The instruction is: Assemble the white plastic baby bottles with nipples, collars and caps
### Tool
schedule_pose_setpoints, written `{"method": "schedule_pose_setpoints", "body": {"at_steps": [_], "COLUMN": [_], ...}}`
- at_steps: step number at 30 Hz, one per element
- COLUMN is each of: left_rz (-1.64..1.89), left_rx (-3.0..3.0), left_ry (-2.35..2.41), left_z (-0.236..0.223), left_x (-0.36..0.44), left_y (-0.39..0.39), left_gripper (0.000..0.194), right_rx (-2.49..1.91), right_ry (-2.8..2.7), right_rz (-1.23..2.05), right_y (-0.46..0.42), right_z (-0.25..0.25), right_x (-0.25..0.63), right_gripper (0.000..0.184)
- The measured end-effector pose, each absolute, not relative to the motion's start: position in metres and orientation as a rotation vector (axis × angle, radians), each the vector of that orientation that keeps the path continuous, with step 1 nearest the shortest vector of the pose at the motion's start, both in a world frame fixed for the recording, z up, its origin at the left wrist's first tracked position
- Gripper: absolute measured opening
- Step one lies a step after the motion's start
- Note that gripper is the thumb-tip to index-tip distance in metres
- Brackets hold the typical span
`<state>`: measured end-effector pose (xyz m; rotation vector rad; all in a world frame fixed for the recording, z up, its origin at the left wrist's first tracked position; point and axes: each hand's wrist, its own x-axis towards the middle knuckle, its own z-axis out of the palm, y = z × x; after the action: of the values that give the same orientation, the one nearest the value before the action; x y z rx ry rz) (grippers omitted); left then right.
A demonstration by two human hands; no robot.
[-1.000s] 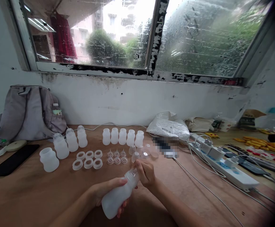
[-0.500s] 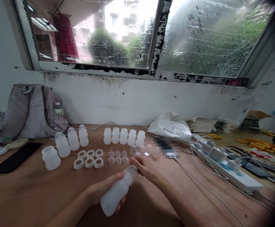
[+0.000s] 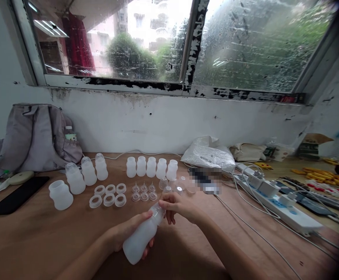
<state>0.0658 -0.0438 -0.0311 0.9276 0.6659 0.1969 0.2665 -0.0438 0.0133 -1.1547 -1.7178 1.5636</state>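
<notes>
A frosted baby bottle (image 3: 138,241) with a clear cap (image 3: 157,212) lies tilted, its top pointing up and right. My left hand (image 3: 128,233) is wrapped round its body. At the upper end, the thumb and forefinger of my right hand (image 3: 178,206) grip the clear cap, while its other fingers hang curled beside it. Just beyond lie clear teats (image 3: 144,189) in two rows and white collar rings (image 3: 109,199), also in two rows. Clear domed caps (image 3: 163,183) stand beyond my right hand, which partly hides that group.
Several open frosted bottles (image 3: 151,167) line up at the back. Capped bottles (image 3: 88,171) and an open bottle (image 3: 61,195) stand left, near a black phone (image 3: 18,195) and grey backpack (image 3: 38,136). A power strip (image 3: 286,212) with cables and a plastic bag (image 3: 208,152) occupy the right.
My right hand has shifted slightly, its thumb and forefinger now over the cap's end and its lower fingers more visible. The bottle stays in my left hand at nearly the same tilt.
</notes>
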Motion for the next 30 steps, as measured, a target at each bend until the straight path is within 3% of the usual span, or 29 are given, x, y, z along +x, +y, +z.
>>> {"method": "schedule_pose_setpoints", "body": {"at_steps": [7,23,26,30], "left_rz": [0.289,0.231,0.198,0.227], "left_rx": [0.975,0.83,0.798,0.814], "left_ry": [0.641,0.533,0.541,0.564], "left_z": [-0.025,-0.026,-0.026,-0.03], "left_x": [0.066,0.069,0.068,0.069], "left_y": [-0.048,-0.048,-0.048,-0.048], "left_gripper": [0.051,0.057,0.057,0.058], "right_rx": [-1.027,-0.858,-0.858,-1.056], "right_ry": [-1.697,-1.689,-1.483,-1.075], "right_rz": [1.492,1.419,1.219,0.669], "right_y": [-0.045,-0.046,-0.038,-0.023], "right_z": [0.014,0.024,0.025,0.02], "right_x": [0.264,0.271,0.285,0.308], "right_gripper": [0.033,0.025,0.03,0.041]}}
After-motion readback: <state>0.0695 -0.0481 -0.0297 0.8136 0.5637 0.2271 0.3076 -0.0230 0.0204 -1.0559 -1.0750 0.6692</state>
